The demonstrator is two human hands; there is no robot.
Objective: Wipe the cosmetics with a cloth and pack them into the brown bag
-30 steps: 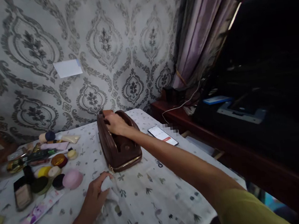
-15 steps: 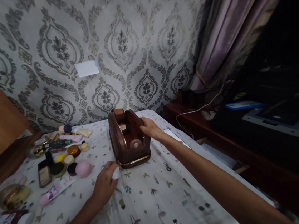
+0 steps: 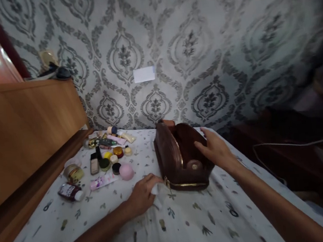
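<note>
A dark brown leather bag stands unzipped on the patterned white cloth, its gold zip spread apart and its inside dark. My right hand is at the bag's right side, fingers apart, at its upper edge; whether it touches is hard to tell. Near the bag's lower front left corner, my left hand is closed on a crumpled white tissue. Left of that hand lie a pink ball-shaped item and a pink and white tube.
Several cosmetics sit at the left, among them a foundation bottle, an amber jar and a dark bottle with a white cap. A wooden headboard borders the left. The patterned wall rises behind; a white cable hangs right.
The view has swung left, so everything sits further right in it. My right hand's grip on the bag's side has loosened and its fingers have spread. My left hand keeps the white tissue.
</note>
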